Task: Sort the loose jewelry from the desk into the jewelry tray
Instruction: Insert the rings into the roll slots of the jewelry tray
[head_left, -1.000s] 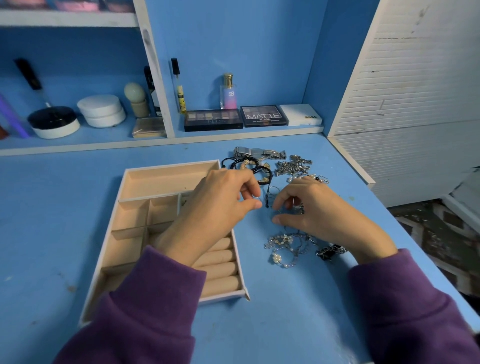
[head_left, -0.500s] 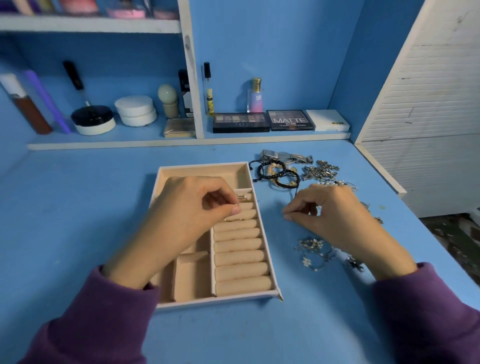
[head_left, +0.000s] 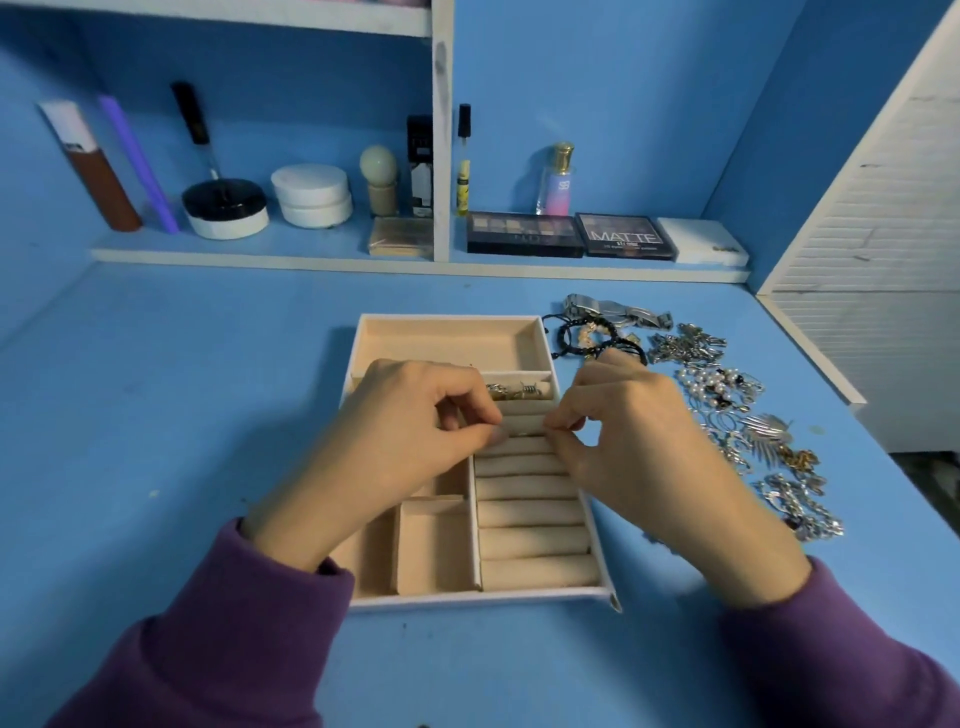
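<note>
Both hands, left hand (head_left: 410, 436) and right hand (head_left: 628, 436), pinch fingertips at the jewelry tray's (head_left: 452, 325) ring rolls (contents too small to tell), behind them a palette (head_left: 626, 236) reading "MATTE".

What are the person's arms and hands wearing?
Both arms wear long purple sleeves: the left sleeve and the right sleeve, soft-looking with ribbed cuffs at the wrists. The left hand and right hand are bare: no gloves, no visible rings.

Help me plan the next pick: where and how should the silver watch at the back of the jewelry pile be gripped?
Pinch the silver watch across its band, fingers coming from above. It lies flat on the desk, stretched sideways, its near edge against the black bracelets, so the right hand likely reaches easiest.
</note>
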